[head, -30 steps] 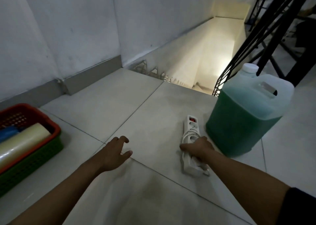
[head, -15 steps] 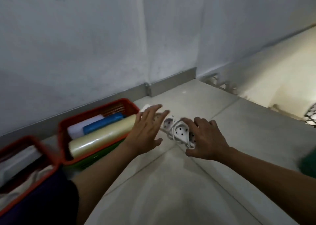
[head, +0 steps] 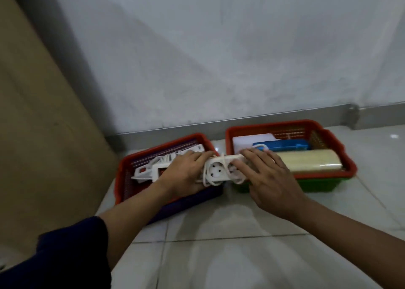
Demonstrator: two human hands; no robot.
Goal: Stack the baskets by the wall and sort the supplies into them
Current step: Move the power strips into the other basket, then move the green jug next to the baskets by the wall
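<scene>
White power strip (head: 215, 172): cord wound around it, held above the gap between two baskets by the wall.
Left hand (head: 184, 174): grips its left end.
Right hand (head: 266, 177): fingers curled over its right end.
Left basket (head: 122, 170): red, holds other white strips.
Right basket (head: 328, 139): red over green, holds a roll.

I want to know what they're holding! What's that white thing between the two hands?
A white power strip with its cord wrapped round it, between the left hand and right hand; head view.
</scene>
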